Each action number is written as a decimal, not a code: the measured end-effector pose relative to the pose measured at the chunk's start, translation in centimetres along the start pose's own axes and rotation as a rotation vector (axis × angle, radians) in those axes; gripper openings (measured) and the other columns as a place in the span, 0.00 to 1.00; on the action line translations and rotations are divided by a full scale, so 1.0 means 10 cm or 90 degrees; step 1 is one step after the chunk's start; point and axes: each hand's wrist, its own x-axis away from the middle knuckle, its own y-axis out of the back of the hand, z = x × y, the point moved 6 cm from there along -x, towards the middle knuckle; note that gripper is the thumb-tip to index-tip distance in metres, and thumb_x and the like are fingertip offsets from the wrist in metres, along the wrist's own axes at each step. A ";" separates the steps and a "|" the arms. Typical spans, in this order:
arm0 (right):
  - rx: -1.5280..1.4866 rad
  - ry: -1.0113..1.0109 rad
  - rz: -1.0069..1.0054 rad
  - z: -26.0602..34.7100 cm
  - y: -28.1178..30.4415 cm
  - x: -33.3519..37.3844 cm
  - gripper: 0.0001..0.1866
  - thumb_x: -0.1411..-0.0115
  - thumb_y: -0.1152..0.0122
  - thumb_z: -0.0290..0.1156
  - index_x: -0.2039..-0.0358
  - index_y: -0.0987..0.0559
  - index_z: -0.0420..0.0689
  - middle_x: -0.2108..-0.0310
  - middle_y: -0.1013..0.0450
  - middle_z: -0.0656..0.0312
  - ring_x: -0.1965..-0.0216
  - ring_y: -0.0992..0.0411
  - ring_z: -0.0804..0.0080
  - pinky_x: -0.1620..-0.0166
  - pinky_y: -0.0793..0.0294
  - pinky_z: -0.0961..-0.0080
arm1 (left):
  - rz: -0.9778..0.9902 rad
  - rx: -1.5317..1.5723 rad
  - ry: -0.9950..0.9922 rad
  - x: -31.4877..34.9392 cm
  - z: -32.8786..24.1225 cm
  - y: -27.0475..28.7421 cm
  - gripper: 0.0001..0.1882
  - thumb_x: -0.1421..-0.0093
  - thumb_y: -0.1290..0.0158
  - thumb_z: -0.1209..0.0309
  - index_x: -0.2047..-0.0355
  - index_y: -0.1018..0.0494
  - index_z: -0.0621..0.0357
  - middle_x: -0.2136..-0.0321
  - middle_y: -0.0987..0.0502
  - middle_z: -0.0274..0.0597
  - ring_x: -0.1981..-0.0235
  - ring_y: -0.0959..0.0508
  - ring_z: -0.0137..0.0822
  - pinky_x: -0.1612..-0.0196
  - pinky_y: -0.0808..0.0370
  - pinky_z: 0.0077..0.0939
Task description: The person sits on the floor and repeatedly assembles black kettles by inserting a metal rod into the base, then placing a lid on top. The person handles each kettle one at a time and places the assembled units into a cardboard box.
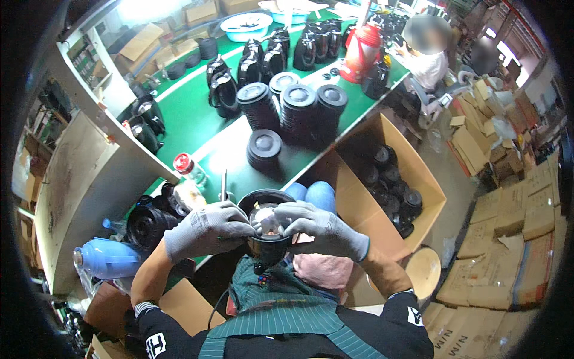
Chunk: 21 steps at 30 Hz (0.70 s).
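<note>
Both my hands wear grey knit gloves and meet over a round black base part (266,248) held close to my chest. My left hand (206,228) grips its left side. My right hand (320,226) grips its right side, fingertips pressing on a shiny silvery piece (267,222) in the open middle. Just beyond lies a slim metal tool (223,183) on the green bench (191,113).
Stacks of black round lids (299,107) and black kettle bodies (263,57) stand on the bench. A red jug (362,51) stands further back. An open carton (388,185) of black parts sits at my right. A seated person (427,51) works beyond. Flattened cartons (514,239) pile at right.
</note>
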 end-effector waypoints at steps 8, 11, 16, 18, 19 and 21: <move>-0.104 -0.306 -0.274 -0.19 -0.05 0.92 0.22 0.48 0.19 0.16 0.55 0.21 0.36 0.31 0.27 0.47 0.37 0.24 0.65 0.39 0.20 0.69 | -0.325 0.032 0.214 0.64 0.45 -0.66 0.37 0.46 0.34 0.80 0.34 0.28 0.61 0.41 0.22 0.56 0.39 0.21 0.57 0.36 0.24 0.46; -0.257 -0.447 -0.381 -0.27 -0.05 0.96 0.24 0.46 0.24 0.12 0.48 0.20 0.31 0.29 0.30 0.48 0.37 0.26 0.71 0.41 0.20 0.75 | -0.334 0.083 0.233 0.74 0.38 -1.14 0.43 0.51 0.29 0.77 0.32 0.29 0.62 0.40 0.23 0.57 0.39 0.21 0.57 0.36 0.23 0.44; -0.355 -0.623 -0.396 -0.30 -0.18 0.83 0.25 0.43 0.23 0.16 0.45 0.20 0.29 0.29 0.30 0.47 0.37 0.26 0.71 0.35 0.24 0.72 | -0.514 0.207 0.329 0.62 0.49 -1.38 0.30 0.45 0.31 0.75 0.40 0.22 0.65 0.49 0.16 0.58 0.47 0.14 0.53 0.42 0.19 0.40; -0.341 -0.615 -0.383 -0.23 -0.26 0.64 0.22 0.41 0.24 0.18 0.47 0.19 0.28 0.30 0.28 0.48 0.40 0.25 0.74 0.38 0.22 0.74 | -0.537 0.224 0.355 0.59 0.56 -1.33 0.23 0.40 0.34 0.73 0.44 0.19 0.66 0.51 0.14 0.57 0.49 0.13 0.49 0.43 0.19 0.38; -0.314 -0.643 -0.364 -0.23 -0.33 0.58 0.20 0.40 0.25 0.18 0.48 0.19 0.29 0.32 0.26 0.51 0.44 0.24 0.77 0.41 0.21 0.74 | -0.551 0.302 0.406 0.64 0.70 -1.41 0.22 0.39 0.35 0.73 0.45 0.18 0.67 0.51 0.13 0.54 0.49 0.13 0.46 0.43 0.19 0.36; -0.194 -0.660 -0.240 -0.24 -0.36 0.44 0.15 0.35 0.31 0.22 0.49 0.17 0.31 0.33 0.25 0.54 0.49 0.23 0.80 0.45 0.19 0.75 | -0.550 0.530 0.471 0.88 1.08 -1.76 0.23 0.33 0.39 0.68 0.41 0.20 0.66 0.46 0.15 0.49 0.47 0.15 0.40 0.42 0.19 0.34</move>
